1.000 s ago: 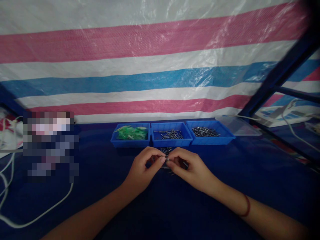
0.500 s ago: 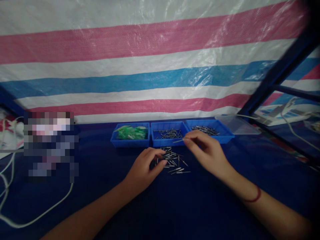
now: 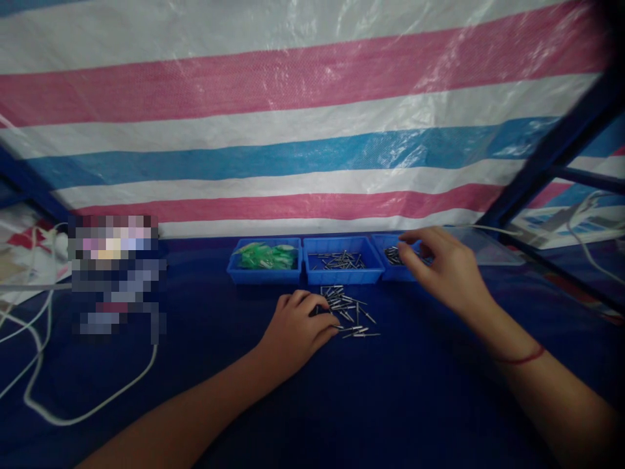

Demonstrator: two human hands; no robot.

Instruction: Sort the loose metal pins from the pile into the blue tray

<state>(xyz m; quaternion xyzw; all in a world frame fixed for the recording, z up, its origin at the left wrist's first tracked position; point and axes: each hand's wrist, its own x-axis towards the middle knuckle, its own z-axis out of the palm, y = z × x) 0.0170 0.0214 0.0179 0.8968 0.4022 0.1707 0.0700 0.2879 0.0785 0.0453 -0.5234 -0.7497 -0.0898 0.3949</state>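
Note:
Small metal blind rivets (image 3: 349,305) lie in a loose pile on the dark blue table. My left hand (image 3: 297,326) rests at the pile's left edge, its thumb and forefinger closed at the thin end of one rivet. Several rivets are partly hidden by those fingers. My right hand (image 3: 442,264) hovers over the front of the right blue bin (image 3: 393,272), thumb and fingertip close together. Whatever lies between them I cannot make out. More rivets sit in that bin and in the middle blue bin (image 3: 342,277).
The left blue bin (image 3: 266,277) holds green plastic packets (image 3: 266,256). A clear plastic lid (image 3: 495,251) lies at the right. White cable (image 3: 97,410) loops across the table's left side, by a blurred-out patch. A striped sheet (image 3: 293,150) hangs behind.
My right hand has moved right, from the middle bin to the right bin; the rivet that showed at its fingertips is no longer visible. My left thumb and forefinger have come together. The view has shifted slightly.

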